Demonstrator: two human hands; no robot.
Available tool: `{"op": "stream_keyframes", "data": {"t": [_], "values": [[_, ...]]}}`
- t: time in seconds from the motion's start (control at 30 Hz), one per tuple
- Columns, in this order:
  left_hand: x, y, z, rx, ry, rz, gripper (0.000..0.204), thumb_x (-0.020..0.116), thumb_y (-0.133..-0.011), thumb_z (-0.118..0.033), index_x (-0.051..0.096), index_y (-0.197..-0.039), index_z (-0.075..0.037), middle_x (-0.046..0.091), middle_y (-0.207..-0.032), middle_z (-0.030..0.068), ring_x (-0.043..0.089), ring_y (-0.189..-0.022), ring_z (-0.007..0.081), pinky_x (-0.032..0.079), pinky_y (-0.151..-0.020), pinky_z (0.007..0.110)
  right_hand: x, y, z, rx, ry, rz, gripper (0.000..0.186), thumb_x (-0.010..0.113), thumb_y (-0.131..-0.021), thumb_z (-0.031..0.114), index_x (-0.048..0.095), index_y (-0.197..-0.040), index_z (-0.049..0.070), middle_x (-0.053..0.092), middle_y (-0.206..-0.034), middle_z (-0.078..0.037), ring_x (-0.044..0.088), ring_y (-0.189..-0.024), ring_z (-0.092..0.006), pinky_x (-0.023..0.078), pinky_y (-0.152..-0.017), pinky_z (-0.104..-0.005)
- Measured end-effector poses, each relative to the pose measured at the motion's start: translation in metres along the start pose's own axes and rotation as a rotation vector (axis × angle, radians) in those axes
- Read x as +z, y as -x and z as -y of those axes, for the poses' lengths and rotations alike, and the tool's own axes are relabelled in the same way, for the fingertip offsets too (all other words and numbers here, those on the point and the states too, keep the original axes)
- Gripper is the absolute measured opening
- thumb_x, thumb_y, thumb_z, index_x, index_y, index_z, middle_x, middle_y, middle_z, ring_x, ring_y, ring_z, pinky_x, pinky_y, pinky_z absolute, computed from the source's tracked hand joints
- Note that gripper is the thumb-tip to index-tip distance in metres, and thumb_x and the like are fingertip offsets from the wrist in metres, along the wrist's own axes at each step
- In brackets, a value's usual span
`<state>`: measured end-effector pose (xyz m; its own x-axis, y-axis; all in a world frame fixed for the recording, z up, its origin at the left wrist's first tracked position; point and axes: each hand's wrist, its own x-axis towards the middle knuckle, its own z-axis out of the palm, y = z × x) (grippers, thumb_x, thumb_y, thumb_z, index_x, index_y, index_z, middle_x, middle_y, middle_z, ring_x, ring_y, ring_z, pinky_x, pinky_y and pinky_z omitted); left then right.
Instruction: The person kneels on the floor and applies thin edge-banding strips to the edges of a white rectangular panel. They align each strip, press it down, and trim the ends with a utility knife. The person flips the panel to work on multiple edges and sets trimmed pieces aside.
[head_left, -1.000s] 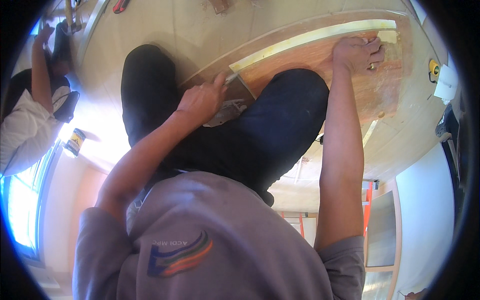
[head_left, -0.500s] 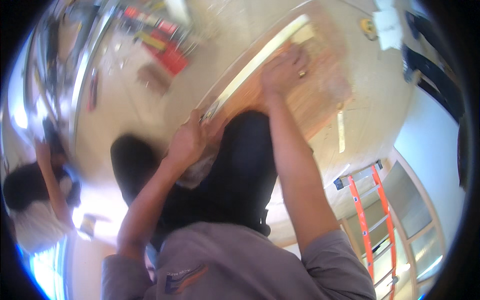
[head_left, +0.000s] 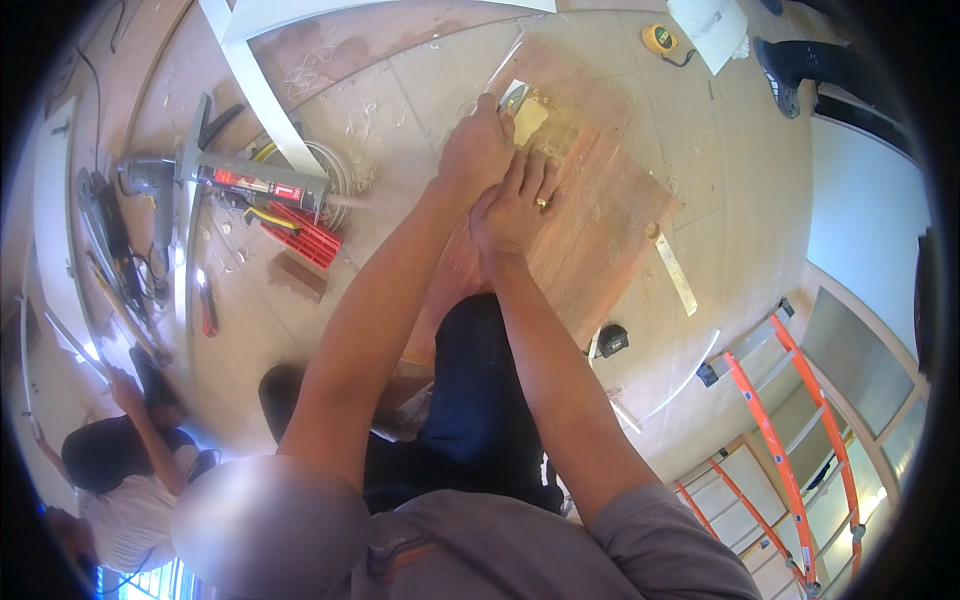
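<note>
My left hand [head_left: 475,150] is closed round a silver metal cutter [head_left: 514,97] at the far end of a reddish-brown wooden board [head_left: 620,225]. The tool touches a pale yellow patch [head_left: 533,122] along the board's edge; its blade is too small to make out. Just nearer to me, my right hand [head_left: 515,215] rests on the board with its fingers spread, a ring on one of them. Its fingertips lie close beside the left hand. My knee is against the board's near part.
Left: caulking gun [head_left: 262,185], red plastic piece [head_left: 310,240], drill-like tool [head_left: 150,185], white strips [head_left: 275,120], co-worker [head_left: 130,510]. Upper right: tape measure [head_left: 659,40], white sheet [head_left: 700,30], someone's dark leg [head_left: 830,65]. Right: a pale strip [head_left: 675,270], orange ladders [head_left: 755,410].
My left hand has moved forward along the board from beside my knee to its far end, next to my right hand. The camera's view has swung, showing more tools on the floor.
</note>
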<state>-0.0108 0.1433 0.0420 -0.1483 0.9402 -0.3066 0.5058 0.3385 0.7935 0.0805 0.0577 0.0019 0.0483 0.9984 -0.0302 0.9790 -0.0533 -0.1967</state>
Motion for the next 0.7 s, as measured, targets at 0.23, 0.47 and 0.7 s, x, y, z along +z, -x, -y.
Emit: {"op": "stream_keyframes", "data": {"t": [0.23,0.47,0.7], "values": [[0.006,-0.002,-0.001,0.01,-0.024,0.001,0.03,0.045,-0.104,-0.028,0.051,-0.106,0.001,0.066,-0.082,0.0313,0.064,-0.081,0.0516,0.05,-0.071,0.059,0.0,0.001,-0.002,0.014,-0.073,0.032,0.066,0.054,-0.09,0.032,0.04,-0.15,0.01,0.025,-0.163,-0.016,0.01,-0.152,-0.0399,0.006,-0.117,-0.0636],[0.003,-0.001,-0.008,-0.032,-0.029,0.044,0.032,0.044,-0.104,-0.03,0.05,-0.11,0.0,0.065,-0.086,0.0322,0.064,-0.086,0.0514,0.049,-0.075,0.059,0.001,0.001,-0.005,-0.013,0.027,0.042,0.069,0.049,-0.091,0.035,0.035,-0.151,0.003,0.025,-0.162,-0.017,0.011,-0.152,-0.04,0.006,-0.118,-0.0598],[0.0,-0.002,-0.016,-0.121,-0.078,0.095,0.032,0.044,-0.103,-0.029,0.049,-0.112,0.001,0.066,-0.095,0.0313,0.064,-0.092,0.0501,0.05,-0.081,0.058,-0.008,0.0,0.0,0.029,-0.09,0.117,0.071,0.056,-0.09,0.037,0.033,-0.152,0.011,0.021,-0.164,-0.016,0.008,-0.153,-0.0417,0.003,-0.117,-0.0639]]}}
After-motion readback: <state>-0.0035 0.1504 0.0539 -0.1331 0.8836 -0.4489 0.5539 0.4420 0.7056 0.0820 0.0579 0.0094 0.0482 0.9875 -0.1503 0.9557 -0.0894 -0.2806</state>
